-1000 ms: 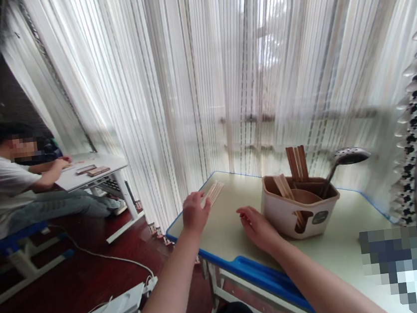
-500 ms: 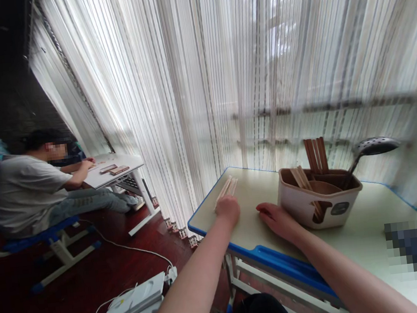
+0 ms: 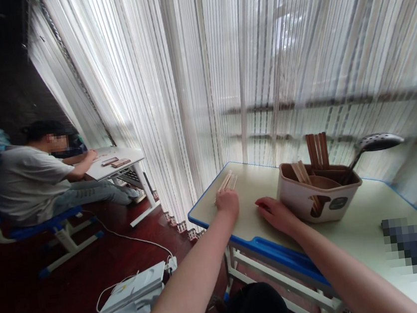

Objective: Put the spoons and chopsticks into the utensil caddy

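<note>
My left hand [image 3: 228,202] is closed over the near end of several pale, thin wooden chopsticks [image 3: 228,180] at the left side of the cream tabletop [image 3: 250,177]. Their far ends fan out slightly past my knuckles. To the right, my right hand [image 3: 275,213] rests on the table with its fingers loosely extended and nothing visible in it. Just beyond that hand stands a beige utensil holder [image 3: 295,204]. Brown chopsticks [image 3: 317,151], lighter wooden sticks [image 3: 301,173] and a dark-handled slotted ladle [image 3: 380,141] stick out of it.
A blue edge [image 3: 279,251] borders the table. Pleated sheer curtains [image 3: 195,103] hang behind it. At left, a person [image 3: 34,181] sits at a white table [image 3: 129,155] with small boxes on it. A white appliance [image 3: 133,290] and a cable [image 3: 128,246] are on the floor. A blurred-out object lies at right.
The view has shifted slightly. My left hand stays on the chopsticks, which now look a little more bunched together; my right hand stays resting beside the utensil holder.
</note>
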Demonstrator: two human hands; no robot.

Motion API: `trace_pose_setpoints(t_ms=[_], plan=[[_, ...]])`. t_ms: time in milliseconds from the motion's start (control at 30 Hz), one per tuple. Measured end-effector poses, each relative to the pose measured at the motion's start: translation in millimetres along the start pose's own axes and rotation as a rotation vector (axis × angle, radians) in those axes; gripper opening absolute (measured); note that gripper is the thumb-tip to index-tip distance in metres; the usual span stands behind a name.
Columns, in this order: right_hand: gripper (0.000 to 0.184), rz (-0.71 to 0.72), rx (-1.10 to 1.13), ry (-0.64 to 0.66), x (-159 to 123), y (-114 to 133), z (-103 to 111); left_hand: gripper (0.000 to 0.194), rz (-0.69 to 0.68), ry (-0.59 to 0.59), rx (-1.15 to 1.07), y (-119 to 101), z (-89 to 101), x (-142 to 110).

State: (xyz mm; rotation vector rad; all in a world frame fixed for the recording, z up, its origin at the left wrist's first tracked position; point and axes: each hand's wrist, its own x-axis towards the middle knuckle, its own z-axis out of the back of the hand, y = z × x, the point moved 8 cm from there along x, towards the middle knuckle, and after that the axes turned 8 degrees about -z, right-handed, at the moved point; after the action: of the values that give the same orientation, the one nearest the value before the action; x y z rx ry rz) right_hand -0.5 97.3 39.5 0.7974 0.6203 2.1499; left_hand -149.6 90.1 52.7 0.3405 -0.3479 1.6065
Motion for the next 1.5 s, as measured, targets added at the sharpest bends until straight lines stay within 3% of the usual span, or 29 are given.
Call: trace_pose_setpoints(t_ms=[267,533,833,933,1033,1133,1233,1400,1500], plan=[[0.035,-0.096,0.154,-0.030,3,-15,-3,0.029,0.005,-0.057,-0.012,2,5.5,1],[0.035,-0.149,0.327,-0.117,-2,-18,6,0.020,-0.256,-0.220,-0.201,-9,13.0,-2],[0.026,0.002,0.157,-0.280,-15,12,23,0.016,-0.416,-0.239,-0.201,-23,14.2,-7],[0.020,0.131,0.036,-0.325,-23,31,29,0.017,-0.456,-0.273,-0.237,-27,21.8,-12],[0.014,0.295,-0.016,-0.383,-36,54,38,0.030,-0.515,-0.356,-0.271,-32,33.3,-21],[0.014,0.452,-0.030,-0.407,-47,82,52,0.033,-0.515,-0.491,-0.340,-29,46.2,-29],[0.011,0.528,-0.054,-0.449,-47,112,81,0.035,-0.462,-0.639,-0.505,-18,59.8,-35],[0.011,0.596,-0.134,-0.425,-18,156,143,0.029,-0.478,-0.733,-0.698,-27,86.2,-19],[0.014,0.528,-0.187,-0.484,6,161,181,0.028,-0.472,-0.824,-0.764,-44,105.9,0]])
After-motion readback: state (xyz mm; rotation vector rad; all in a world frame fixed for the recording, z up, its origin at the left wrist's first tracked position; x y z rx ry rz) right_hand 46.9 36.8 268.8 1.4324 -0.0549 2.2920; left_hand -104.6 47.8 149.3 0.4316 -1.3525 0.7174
